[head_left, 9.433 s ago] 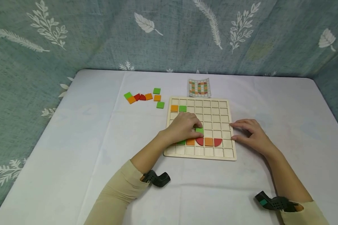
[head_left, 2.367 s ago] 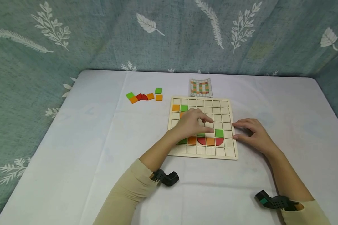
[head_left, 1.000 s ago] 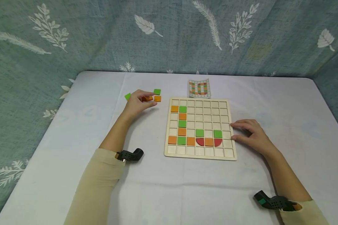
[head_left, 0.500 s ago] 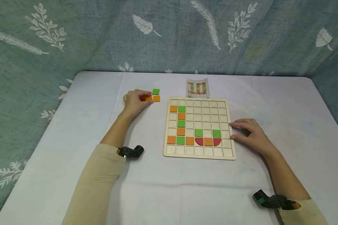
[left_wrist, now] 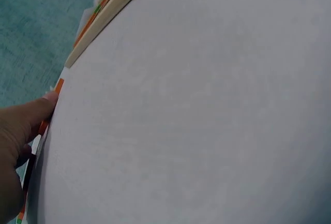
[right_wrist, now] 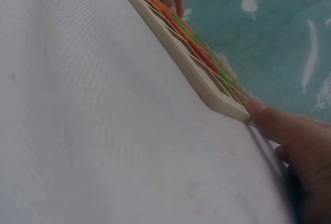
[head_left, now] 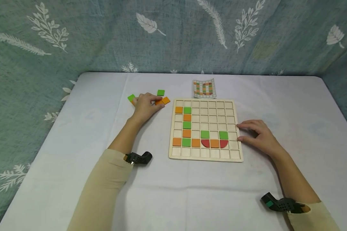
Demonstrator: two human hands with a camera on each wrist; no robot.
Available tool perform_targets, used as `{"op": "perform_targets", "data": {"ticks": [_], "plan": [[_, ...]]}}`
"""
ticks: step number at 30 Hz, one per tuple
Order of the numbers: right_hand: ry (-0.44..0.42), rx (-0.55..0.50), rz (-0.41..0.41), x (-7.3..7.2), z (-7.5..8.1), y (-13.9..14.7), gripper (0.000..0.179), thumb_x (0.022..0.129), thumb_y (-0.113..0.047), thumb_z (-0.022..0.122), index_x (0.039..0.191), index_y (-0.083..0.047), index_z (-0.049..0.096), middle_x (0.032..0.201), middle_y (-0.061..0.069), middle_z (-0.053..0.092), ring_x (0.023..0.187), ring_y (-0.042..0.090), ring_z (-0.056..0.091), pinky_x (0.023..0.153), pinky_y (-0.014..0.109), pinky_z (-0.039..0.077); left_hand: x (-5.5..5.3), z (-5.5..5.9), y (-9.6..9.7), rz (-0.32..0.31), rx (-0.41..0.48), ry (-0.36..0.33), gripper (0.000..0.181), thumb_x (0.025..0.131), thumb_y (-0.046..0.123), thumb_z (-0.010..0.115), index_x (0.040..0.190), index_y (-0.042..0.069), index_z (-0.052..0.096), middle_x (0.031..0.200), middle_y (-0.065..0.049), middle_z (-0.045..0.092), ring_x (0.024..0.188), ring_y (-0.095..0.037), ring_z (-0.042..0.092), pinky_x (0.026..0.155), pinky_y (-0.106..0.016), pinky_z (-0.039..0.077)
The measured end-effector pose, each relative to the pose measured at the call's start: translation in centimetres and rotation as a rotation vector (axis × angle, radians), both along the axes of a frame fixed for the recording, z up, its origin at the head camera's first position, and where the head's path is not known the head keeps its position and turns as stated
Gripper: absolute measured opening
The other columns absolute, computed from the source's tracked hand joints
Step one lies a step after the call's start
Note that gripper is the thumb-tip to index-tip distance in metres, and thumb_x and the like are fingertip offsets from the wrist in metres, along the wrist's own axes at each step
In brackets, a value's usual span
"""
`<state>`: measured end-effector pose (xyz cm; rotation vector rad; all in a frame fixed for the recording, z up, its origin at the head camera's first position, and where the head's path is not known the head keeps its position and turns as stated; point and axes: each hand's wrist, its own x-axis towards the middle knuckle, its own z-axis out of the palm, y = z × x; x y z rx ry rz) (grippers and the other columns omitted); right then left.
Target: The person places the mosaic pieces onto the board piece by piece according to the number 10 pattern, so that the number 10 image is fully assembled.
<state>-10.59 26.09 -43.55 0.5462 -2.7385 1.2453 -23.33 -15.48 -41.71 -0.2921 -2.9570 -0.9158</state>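
My left hand [head_left: 146,106] is at the loose pieces left of the board, thumb and index finger around an orange square tile [head_left: 159,102]. A second orange tile [head_left: 166,100] lies turned, against its right side. In the left wrist view the thumb [left_wrist: 44,107] is at an orange edge. The wooden grid board [head_left: 206,154] holds orange and green squares and two red quarter-round pieces [head_left: 205,143]. My right hand [head_left: 257,136] touches the board's right edge with thumb and index fingertips; its right wrist view shows the thumb [right_wrist: 264,113] against the wooden rim.
A green tile [head_left: 160,92] lies behind the left fingers and another green tile [head_left: 131,97] left of that hand; pieces under the hand are partly hidden. A printed pattern card [head_left: 204,89] stands behind the board. White cloth [head_left: 214,189] covers the table.
My left hand left the board, where another green square now lies, and went to the loose pieces. Just now it moved slightly right with an orange tile, turning the neighbouring one. The right hand stayed.
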Motion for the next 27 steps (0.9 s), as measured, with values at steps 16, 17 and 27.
{"op": "perform_targets", "data": {"ticks": [16, 17, 27], "plan": [[0.026, -0.006, 0.011, -0.2, 0.0, 0.0, 0.042, 0.072, -0.007, 0.08, 0.112, -0.007, 0.069, 0.114, 0.011, 0.062, 0.11, 0.018, 0.042, 0.092, 0.027, 0.026, 1.2, 0.3, -0.3, 0.003, -0.171, 0.083, 0.039, 0.085, 0.04, 0.068, 0.108, 0.009, 0.07, 0.11, -0.011, 0.064, 0.105, -0.032, 0.05, 0.092, -0.052, 0.018], [0.03, -0.009, 0.013, -0.2, 0.0, 0.0, 0.042, 0.071, -0.006, 0.08, 0.112, -0.006, 0.069, 0.114, 0.011, 0.062, 0.11, 0.018, 0.042, 0.092, 0.027, 0.026, 1.3, 0.3, -0.3, -0.005, -0.183, 0.086, 0.039, 0.086, 0.04, 0.067, 0.109, 0.008, 0.068, 0.11, -0.011, 0.063, 0.106, -0.032, 0.049, 0.092, -0.052, 0.018], [0.039, -0.018, 0.022, -0.1, 0.1, 0.2, 0.043, 0.071, -0.005, 0.081, 0.112, -0.006, 0.069, 0.114, 0.011, 0.061, 0.109, 0.012, 0.041, 0.091, 0.025, 0.027, 2.2, 0.1, 0.0, -0.086, -0.109, 0.116, 0.039, 0.093, 0.035, 0.059, 0.116, 0.005, 0.059, 0.113, -0.011, 0.059, 0.105, -0.03, 0.046, 0.092, -0.048, 0.018]]}}
